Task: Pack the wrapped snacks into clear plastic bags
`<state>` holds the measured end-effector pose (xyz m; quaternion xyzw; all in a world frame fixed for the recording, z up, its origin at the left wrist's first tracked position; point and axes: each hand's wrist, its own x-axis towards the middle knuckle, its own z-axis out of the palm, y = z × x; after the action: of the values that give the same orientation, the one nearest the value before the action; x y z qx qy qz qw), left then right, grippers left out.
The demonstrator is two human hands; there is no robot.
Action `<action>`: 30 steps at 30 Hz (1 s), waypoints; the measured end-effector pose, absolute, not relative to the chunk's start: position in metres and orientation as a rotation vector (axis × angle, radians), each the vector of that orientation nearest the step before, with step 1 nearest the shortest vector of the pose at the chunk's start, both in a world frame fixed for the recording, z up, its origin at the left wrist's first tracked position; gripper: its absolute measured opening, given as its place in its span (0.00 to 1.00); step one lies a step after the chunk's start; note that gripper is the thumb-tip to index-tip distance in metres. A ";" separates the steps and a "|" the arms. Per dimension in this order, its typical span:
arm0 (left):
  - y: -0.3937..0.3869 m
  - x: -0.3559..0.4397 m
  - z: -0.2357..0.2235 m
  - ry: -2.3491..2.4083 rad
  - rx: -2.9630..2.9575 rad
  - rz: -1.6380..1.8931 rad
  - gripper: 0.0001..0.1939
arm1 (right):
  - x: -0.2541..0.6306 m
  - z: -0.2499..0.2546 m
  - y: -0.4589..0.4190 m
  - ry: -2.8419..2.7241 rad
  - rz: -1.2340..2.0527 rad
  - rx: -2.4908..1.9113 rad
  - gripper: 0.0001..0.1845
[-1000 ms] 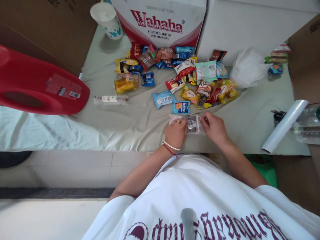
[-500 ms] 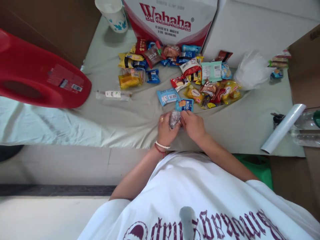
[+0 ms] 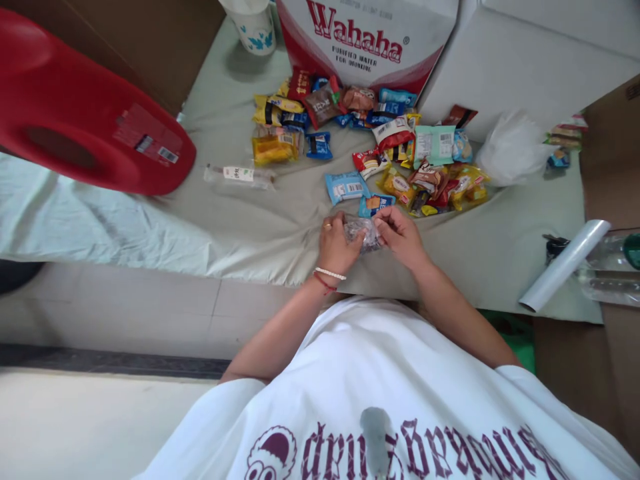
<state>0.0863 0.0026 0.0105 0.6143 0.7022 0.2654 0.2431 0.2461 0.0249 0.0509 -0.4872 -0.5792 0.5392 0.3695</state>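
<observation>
Close to the table's front edge, my left hand (image 3: pixel 338 244) wraps round the left side of a small crinkled clear plastic packet (image 3: pixel 367 235). Something dark or greyish shows through its film, too unclear to name. My right hand (image 3: pixel 401 237) pinches the packet's right edge between thumb and fingers. Just beyond the hands lie a blue snack packet (image 3: pixel 376 203) and a light blue packet (image 3: pixel 346 187). Behind these spreads a loose pile of wrapped snacks, among them a pale green packet (image 3: pixel 434 145) and a red-and-white one (image 3: pixel 395 133).
A large red jug (image 3: pixel 100 127) lies at the left, near a clear wrapper with a white label (image 3: pixel 240 175). Behind stand a paper cup (image 3: pixel 256 30) and a Wahaha carton (image 3: pixel 360 47). Rightward are a white plastic bag (image 3: pixel 515 150), a silvery roll (image 3: pixel 565 267) and clear bottles (image 3: pixel 613 267).
My right hand has moved slightly right, away from my left hand, with the packet's edge pinched. More of the clear packet shows between them. The camera view has shifted a little.
</observation>
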 end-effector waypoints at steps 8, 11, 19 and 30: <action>0.001 0.102 0.021 2.059 1.667 0.632 0.37 | 0.236 0.068 0.007 -2.057 0.851 -1.581 0.11; 0.006 0.094 0.021 1.941 1.562 0.769 0.38 | 0.229 0.061 0.005 -2.168 0.811 -1.571 0.14; -0.007 0.095 0.033 1.429 0.976 1.213 0.19 | 0.241 0.042 -0.005 -1.601 1.276 -1.457 0.20; -0.030 0.147 0.034 0.729 1.165 1.072 0.32 | 0.320 0.051 -0.028 -1.102 1.642 -1.491 0.27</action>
<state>0.1467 -0.0304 0.0344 0.5117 0.3199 0.4709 0.6435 0.3201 -0.0284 0.0512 -0.5690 -0.4204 0.6268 0.3264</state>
